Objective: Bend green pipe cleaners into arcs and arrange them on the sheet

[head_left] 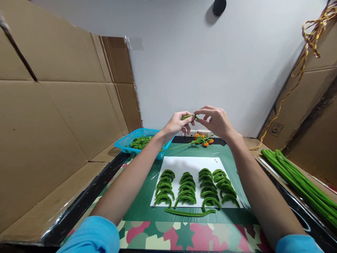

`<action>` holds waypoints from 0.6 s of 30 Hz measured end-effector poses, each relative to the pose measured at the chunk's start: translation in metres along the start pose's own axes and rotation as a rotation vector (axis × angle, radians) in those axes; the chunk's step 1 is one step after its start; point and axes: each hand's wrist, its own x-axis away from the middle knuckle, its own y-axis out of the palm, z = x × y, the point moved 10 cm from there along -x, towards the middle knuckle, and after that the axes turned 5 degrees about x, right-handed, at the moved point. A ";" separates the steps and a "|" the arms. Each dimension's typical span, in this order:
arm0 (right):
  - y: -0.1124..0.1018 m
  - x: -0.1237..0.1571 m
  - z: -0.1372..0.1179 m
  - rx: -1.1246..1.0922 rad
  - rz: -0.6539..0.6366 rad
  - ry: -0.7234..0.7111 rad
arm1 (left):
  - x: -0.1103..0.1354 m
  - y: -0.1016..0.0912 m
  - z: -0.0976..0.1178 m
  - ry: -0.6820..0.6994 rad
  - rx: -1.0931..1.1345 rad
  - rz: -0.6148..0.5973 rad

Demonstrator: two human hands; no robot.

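Observation:
Above the far side of the table, my left hand is closed around a small green pipe cleaner piece. The fingertips of my right hand pinch that piece's right end, where a dark green bit shows. Below both hands lies a white sheet bearing curved green pipe cleaners stacked in several columns. One nearly straight green pipe cleaner rests in front of the sheet's near edge.
A blue basket with green pieces stands at the back left. Behind the sheet lie orange flowers on a green stem. Long green pipe cleaners lie at right. Cardboard walls flank the table, and a twisted wire hangs at right.

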 end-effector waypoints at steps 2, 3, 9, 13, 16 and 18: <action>0.000 0.000 0.000 0.002 0.004 -0.006 | 0.000 0.000 0.000 0.004 0.009 0.007; 0.000 0.000 -0.001 0.002 0.007 -0.013 | 0.000 0.000 0.001 0.007 0.011 0.012; -0.002 0.000 -0.003 0.045 0.040 -0.039 | 0.000 0.001 0.003 0.009 0.003 0.027; -0.001 0.001 -0.001 0.050 0.053 -0.031 | 0.000 0.003 0.003 0.018 0.027 0.008; -0.006 0.001 0.005 0.013 0.119 0.030 | -0.001 0.007 0.004 0.034 0.044 -0.034; -0.006 0.001 0.010 -0.021 0.131 0.071 | -0.001 0.008 0.006 0.063 0.032 -0.050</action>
